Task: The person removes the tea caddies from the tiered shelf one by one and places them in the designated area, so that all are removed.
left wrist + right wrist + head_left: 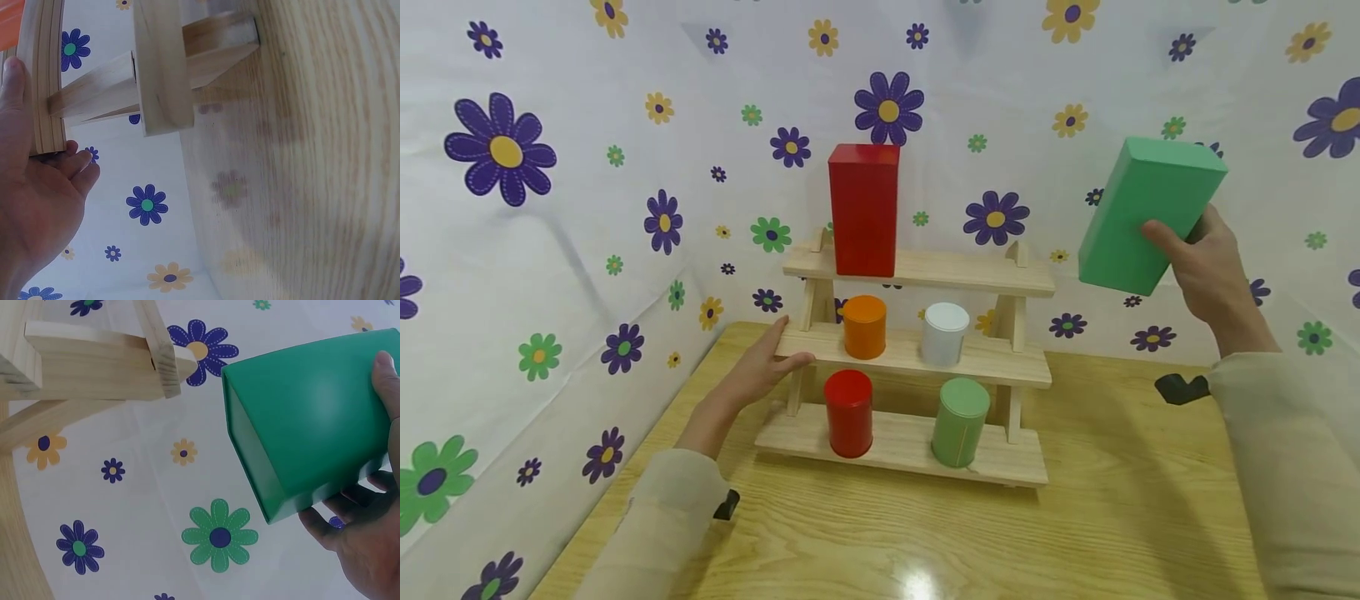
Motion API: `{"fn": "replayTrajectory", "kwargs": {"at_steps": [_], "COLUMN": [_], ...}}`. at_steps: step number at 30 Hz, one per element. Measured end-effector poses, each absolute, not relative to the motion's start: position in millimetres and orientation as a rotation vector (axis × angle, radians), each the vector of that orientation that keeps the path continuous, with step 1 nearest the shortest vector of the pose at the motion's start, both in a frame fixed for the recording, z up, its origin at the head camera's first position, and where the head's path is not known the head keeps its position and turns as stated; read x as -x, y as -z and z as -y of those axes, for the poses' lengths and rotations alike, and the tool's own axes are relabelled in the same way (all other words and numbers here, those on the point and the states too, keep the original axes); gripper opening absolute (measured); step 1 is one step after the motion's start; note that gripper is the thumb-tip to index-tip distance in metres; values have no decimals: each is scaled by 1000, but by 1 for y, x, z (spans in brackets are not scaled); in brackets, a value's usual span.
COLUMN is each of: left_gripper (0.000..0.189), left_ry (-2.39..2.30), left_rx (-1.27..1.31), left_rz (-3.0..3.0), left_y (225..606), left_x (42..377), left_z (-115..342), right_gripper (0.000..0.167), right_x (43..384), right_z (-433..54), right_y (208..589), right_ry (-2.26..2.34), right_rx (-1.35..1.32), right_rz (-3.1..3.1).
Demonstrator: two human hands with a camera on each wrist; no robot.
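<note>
My right hand [1213, 267] grips a green box [1150, 217] in the air, right of the wooden shelf rack [917, 358]. In the right wrist view the thumb lies on one face of the box [312, 419] and the fingers on another. My left hand [760, 367] holds the left end of the rack's middle shelf; the left wrist view shows its thumb on top and fingers curled beneath the board [47, 87]. A red box [865, 212] stands upright on the top shelf, left of its middle.
The middle shelf bears an orange canister [864, 327] and a white canister [944, 335]. On the bottom shelf stand a red canister [849, 414] and a green canister [959, 423]. A flower-patterned cloth [700, 133] hangs behind and left of the wooden table [820, 533].
</note>
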State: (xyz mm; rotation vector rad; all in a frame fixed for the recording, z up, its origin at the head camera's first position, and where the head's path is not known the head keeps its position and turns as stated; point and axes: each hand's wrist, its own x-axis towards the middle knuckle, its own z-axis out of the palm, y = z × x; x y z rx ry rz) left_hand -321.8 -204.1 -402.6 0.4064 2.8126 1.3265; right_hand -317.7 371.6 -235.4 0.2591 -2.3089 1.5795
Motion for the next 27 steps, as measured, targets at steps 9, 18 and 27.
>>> {"fn": "replayTrajectory", "kwargs": {"at_steps": [9, 18, 27], "left_gripper": [109, 108, 105], "left_ry": [-1334, -1341, -1344], "left_rx": [-401, -402, -408], "left_rz": [-2815, -2815, -2815], "left_y": [402, 402, 403], "left_x": [320, 320, 322], "left_z": [203, 203, 204], "right_gripper": [72, 74, 75], "right_x": [317, 320, 324], "right_z": [-381, -383, -387], "right_y": [238, 246, 272], "right_ry": [-1485, -1380, -1361], "right_rx": [-277, -311, -349], "right_rz": [2383, 2522, 2589]}}
